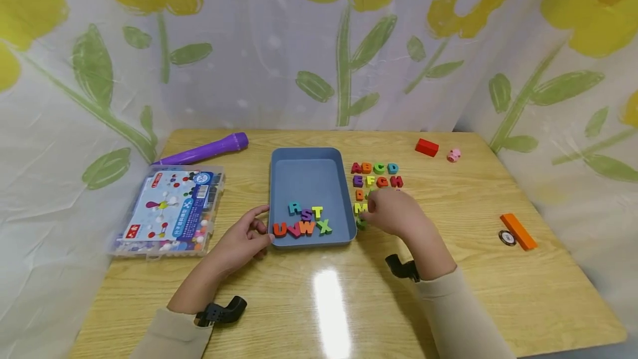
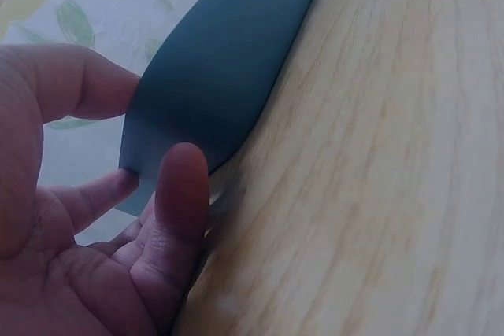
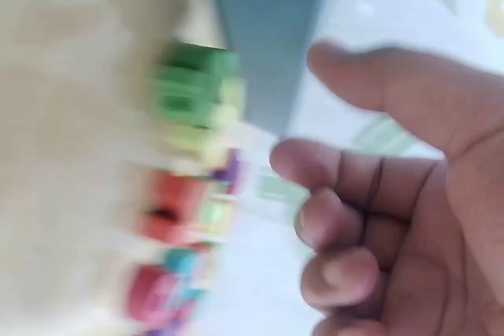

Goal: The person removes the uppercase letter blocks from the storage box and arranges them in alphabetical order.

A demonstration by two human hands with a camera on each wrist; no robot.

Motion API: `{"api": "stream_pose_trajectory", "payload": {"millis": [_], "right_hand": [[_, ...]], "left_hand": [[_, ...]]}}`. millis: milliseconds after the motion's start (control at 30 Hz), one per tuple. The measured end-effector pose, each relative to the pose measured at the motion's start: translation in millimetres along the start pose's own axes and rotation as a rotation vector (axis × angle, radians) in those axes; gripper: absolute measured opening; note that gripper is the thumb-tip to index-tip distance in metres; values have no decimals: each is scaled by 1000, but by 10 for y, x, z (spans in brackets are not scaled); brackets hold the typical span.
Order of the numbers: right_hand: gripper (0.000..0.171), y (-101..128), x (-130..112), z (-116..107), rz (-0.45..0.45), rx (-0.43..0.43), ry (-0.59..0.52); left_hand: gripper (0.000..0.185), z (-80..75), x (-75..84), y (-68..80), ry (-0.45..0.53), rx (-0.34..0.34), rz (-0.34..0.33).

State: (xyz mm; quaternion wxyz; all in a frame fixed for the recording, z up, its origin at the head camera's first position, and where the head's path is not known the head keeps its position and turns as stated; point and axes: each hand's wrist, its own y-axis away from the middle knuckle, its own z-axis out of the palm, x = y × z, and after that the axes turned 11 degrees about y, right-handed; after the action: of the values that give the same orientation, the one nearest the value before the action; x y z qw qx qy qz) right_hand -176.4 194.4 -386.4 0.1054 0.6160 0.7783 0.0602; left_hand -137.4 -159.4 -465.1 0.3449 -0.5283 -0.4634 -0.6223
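A blue tray (image 1: 273, 193) lies mid-table, with coloured letters R to X (image 1: 304, 220) at its near end. My left hand (image 1: 249, 237) rests at its near left corner; the fingers (image 2: 183, 186) touch the tray wall (image 2: 228, 60), fairly straight. Right of the tray, rows of letters (image 1: 376, 175) from A onward lie on the wood. My right hand (image 1: 394, 212) hovers over the lower rows and hides part of them. A green letter (image 1: 361, 225) lies just beside it. The right wrist view is blurred: the right hand (image 3: 307, 112) has loosely curled fingers with nothing between them, near the green letter (image 3: 197, 84).
A purple cylinder (image 1: 201, 151) and a clear plastic kit box (image 1: 169, 209) lie at the left. A red block (image 1: 426, 147) and a pink pig (image 1: 453, 154) sit far right. An orange block (image 1: 518, 231) and a small disc (image 1: 507, 237) lie near the right edge. Flowered sheets surround the table.
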Motion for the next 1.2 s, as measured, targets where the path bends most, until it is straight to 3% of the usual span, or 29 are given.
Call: {"api": "stream_pose_trajectory", "payload": {"millis": [133, 267, 367, 533, 900, 1033, 1200], "right_hand": [[24, -139, -272, -298, -87, 44, 57], [32, -416, -666, -432, -251, 17, 117], [36, -648, -923, -402, -342, -47, 144], [34, -904, -1156, -255, -406, -139, 207], [20, -1008, -1182, -92, -407, -168, 219], [24, -963, -1126, -221, -393, -155, 166], [24, -773, -874, -506, -425, -37, 95]], "left_hand": [[77, 13, 15, 5, -4, -1, 4], [78, 6, 22, 14, -1, -3, 8], [78, -3, 22, 21, 7, -7, 7], [78, -2, 24, 16, 19, -6, 4], [78, 2, 33, 0, 26, -6, 11], [77, 7, 27, -8, 19, -2, 6], [78, 6, 10, -1, -5, 8, -10]]}}
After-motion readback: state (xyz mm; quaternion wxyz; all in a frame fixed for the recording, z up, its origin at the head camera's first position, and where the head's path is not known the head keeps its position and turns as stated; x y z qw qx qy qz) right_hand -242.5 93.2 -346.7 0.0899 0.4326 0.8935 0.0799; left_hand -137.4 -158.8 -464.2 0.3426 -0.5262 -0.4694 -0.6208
